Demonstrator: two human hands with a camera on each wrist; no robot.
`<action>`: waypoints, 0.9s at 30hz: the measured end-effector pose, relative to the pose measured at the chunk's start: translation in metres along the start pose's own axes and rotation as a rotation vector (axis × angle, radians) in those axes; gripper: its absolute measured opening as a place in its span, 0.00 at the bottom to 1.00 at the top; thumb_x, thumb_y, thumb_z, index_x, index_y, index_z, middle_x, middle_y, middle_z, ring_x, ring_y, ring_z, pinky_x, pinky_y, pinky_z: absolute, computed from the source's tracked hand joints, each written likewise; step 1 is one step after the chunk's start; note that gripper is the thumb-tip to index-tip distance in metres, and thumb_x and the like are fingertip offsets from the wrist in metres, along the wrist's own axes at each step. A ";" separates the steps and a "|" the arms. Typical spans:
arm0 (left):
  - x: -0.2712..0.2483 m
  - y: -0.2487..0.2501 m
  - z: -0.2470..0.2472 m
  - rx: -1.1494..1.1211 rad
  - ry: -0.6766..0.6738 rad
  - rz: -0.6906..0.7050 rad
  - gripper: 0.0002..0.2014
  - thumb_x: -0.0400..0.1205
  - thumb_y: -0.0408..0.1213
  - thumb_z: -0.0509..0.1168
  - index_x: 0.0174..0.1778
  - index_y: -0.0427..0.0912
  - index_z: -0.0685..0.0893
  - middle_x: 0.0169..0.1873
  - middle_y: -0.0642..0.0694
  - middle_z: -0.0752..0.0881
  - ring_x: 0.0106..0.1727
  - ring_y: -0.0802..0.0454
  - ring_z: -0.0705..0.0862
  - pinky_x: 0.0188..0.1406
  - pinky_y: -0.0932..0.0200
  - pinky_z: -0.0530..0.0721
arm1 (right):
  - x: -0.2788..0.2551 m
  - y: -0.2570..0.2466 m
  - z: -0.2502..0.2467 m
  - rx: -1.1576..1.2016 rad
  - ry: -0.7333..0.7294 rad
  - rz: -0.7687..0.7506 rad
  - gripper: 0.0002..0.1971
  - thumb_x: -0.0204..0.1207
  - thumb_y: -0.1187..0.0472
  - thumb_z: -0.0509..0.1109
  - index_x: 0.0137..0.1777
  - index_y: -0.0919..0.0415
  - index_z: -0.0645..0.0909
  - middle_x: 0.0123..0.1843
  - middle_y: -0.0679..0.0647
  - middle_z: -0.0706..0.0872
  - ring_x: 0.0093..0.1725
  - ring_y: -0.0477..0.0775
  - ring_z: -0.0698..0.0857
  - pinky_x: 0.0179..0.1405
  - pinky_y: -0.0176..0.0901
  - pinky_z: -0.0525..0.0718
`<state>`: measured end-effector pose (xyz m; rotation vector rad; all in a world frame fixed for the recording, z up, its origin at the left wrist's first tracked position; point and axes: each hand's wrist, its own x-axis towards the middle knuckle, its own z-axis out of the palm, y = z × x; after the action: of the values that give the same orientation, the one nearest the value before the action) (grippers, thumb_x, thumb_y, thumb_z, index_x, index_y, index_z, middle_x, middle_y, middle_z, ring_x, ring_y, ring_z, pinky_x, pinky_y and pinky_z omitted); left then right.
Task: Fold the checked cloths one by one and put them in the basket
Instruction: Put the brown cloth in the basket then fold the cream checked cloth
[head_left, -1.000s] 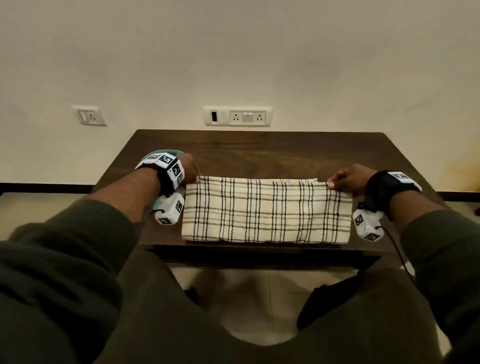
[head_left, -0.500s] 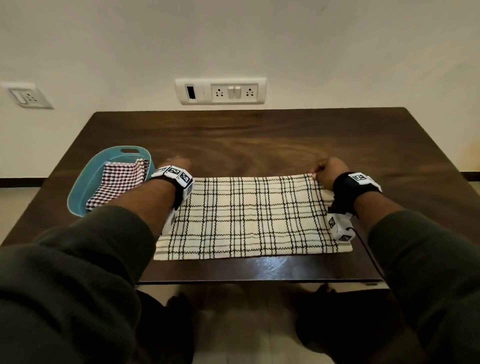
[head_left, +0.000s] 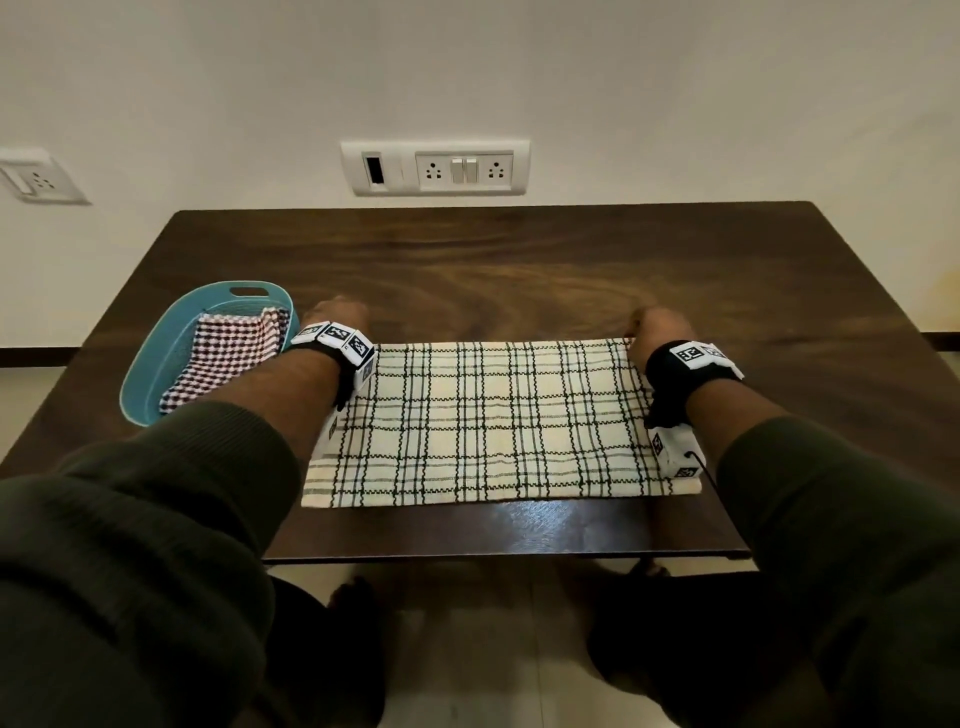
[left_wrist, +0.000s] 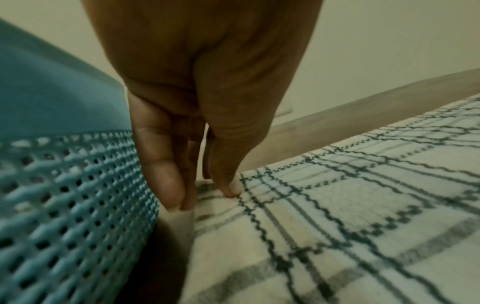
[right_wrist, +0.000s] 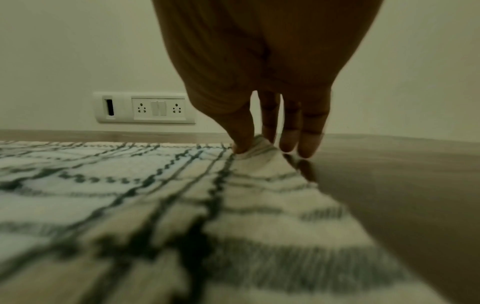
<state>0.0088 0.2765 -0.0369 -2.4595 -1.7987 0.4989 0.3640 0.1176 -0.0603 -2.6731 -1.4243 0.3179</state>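
Observation:
A cream cloth with dark green checks (head_left: 498, 421) lies flat and folded in a wide strip near the table's front edge. My left hand (head_left: 336, 312) pinches its far left corner; in the left wrist view the thumb (left_wrist: 228, 185) presses on the cloth (left_wrist: 337, 216) with the fingers beside the edge. My right hand (head_left: 657, 325) pinches the far right corner, which the right wrist view shows slightly lifted (right_wrist: 259, 146) between thumb and forefinger. A teal mesh basket (head_left: 156, 358) stands just left of my left hand and holds a folded red checked cloth (head_left: 228, 353).
The dark wooden table (head_left: 519, 270) stretches bare behind the cloth up to the wall. A white socket panel (head_left: 435, 167) is on the wall behind it, and another socket (head_left: 36, 179) at the far left. The basket wall (left_wrist: 64, 185) is close beside my left fingers.
The cloth has slid away from the table's front edge, with both hands still on its far corners. The basket, hidden behind my left arm before, now shows.

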 end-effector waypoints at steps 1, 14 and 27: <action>-0.004 0.001 -0.003 0.020 0.022 0.002 0.14 0.81 0.26 0.61 0.60 0.32 0.87 0.60 0.33 0.86 0.61 0.33 0.86 0.59 0.43 0.86 | -0.002 -0.002 -0.002 -0.064 0.009 0.013 0.15 0.74 0.70 0.66 0.59 0.60 0.83 0.63 0.63 0.84 0.63 0.68 0.82 0.64 0.58 0.81; -0.053 0.080 0.039 -0.081 -0.041 0.521 0.33 0.88 0.56 0.49 0.87 0.49 0.48 0.87 0.50 0.45 0.87 0.47 0.46 0.84 0.42 0.51 | -0.079 -0.123 0.059 -0.095 -0.325 -0.371 0.38 0.83 0.36 0.52 0.87 0.50 0.43 0.88 0.50 0.37 0.86 0.59 0.37 0.81 0.71 0.43; -0.073 0.021 0.059 -0.187 -0.127 0.147 0.43 0.82 0.70 0.44 0.87 0.46 0.42 0.86 0.43 0.35 0.86 0.39 0.39 0.83 0.39 0.38 | -0.077 -0.021 0.030 -0.192 -0.265 -0.017 0.49 0.75 0.23 0.41 0.86 0.56 0.34 0.86 0.56 0.29 0.85 0.60 0.31 0.78 0.74 0.31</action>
<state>-0.0089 0.1925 -0.0812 -2.7601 -1.7937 0.5297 0.2984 0.0649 -0.0747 -2.8562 -1.6242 0.5816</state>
